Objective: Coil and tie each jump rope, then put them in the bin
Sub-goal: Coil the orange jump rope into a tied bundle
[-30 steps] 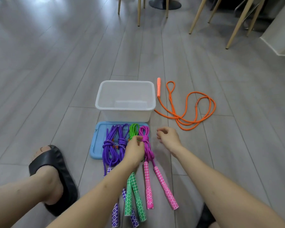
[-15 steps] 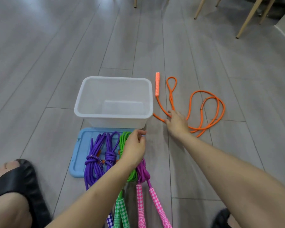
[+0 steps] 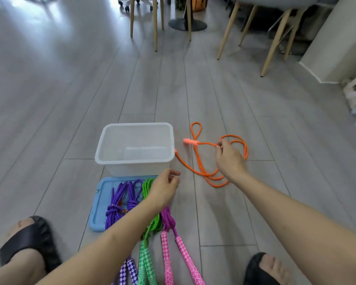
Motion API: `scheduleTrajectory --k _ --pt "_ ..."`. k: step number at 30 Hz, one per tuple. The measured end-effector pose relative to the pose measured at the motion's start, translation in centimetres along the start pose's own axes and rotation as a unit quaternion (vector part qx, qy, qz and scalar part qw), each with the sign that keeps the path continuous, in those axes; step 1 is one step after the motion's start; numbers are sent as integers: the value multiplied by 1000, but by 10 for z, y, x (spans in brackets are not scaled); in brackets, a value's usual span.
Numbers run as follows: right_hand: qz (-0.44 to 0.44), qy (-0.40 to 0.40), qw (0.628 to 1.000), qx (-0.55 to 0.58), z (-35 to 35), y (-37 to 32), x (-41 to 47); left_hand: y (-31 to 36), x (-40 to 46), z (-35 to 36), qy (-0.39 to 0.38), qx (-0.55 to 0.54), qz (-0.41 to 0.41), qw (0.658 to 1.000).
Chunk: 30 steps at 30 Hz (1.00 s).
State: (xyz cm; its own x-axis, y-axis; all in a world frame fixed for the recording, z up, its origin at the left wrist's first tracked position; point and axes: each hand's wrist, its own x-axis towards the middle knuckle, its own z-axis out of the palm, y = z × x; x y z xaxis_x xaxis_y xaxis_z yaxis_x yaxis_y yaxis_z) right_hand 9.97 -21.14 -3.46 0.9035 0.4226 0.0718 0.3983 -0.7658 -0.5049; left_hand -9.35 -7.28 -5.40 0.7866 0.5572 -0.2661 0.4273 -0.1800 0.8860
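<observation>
From the head camera, an orange jump rope (image 3: 206, 171) is lying in loose, untied loops on the floor (image 3: 70, 99), just right of a clear plastic bin (image 3: 111, 140) that is holding nothing. The right hand (image 3: 230, 159) is pinching a strand of it. The left hand (image 3: 164, 188) is hovering loosely curled, gripping nothing, above tied purple (image 3: 119, 202), green (image 3: 147, 186) and pink ropes (image 3: 168, 220) lying partly on a blue lid (image 3: 99, 202).
</observation>
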Motion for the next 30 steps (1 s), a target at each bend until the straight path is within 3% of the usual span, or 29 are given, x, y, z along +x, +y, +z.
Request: scheduleTrajectory --k 7,12,16,21,25,30 --pt "-87 17 995 41 -164 -64 2 160 -20 -45 50 31 167 984" --pt "-171 11 982 77 -266 -127 -27 283 -68 -77 33 88 241 966" --pt "-237 -4 966 104 -331 -166 -60 347 -112 -97 -16 122 255 959" --pt "-259 0 959 117 -379 -186 -93 386 -149 -123 -12 48 251 967" --pt "-199 28 961 189 -381 -177 -101 390 -157 -158 -4 -20 245 969" --pt "-131 67 945 291 -356 -201 -104 364 -163 -187 -74 -102 204 971"
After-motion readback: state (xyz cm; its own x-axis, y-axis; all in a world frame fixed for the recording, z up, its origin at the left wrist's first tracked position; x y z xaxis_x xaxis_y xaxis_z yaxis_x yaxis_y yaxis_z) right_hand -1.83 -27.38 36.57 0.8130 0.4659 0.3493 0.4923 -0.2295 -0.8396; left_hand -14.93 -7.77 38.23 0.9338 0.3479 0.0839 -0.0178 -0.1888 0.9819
